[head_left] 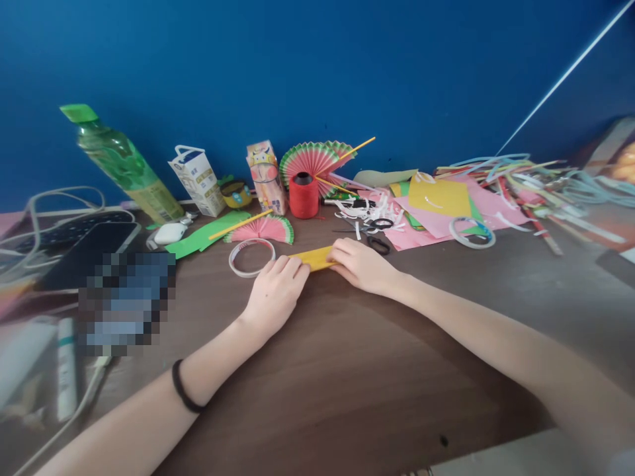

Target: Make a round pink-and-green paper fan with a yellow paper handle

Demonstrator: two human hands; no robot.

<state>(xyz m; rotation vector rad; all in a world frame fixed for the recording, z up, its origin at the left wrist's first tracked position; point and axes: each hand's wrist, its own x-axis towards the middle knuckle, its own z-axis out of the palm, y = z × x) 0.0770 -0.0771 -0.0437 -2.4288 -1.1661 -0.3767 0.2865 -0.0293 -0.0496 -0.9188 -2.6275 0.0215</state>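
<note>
A narrow strip of folded yellow paper (316, 258) lies low over the brown desk, stretched between both hands. My left hand (276, 291) is closed on its left end, with the fingertips partly hidden. On the other end, my right hand (361, 268) pinches the paper between thumb and fingers. Just beyond my left hand rests a roll of clear tape (231, 259). Black-handled scissors (378, 245) lie beside my right hand, among white paper shreds (372, 210).
Along the blue wall stand a green bottle (119, 158), a milk carton (201, 182), a decorated box (268, 175), a red thread spool (303, 198) and watermelon paper fans (310, 162). Coloured paper sheets (439, 201) and a second tape roll (472, 246) lie right. A phone (131, 297) lies left.
</note>
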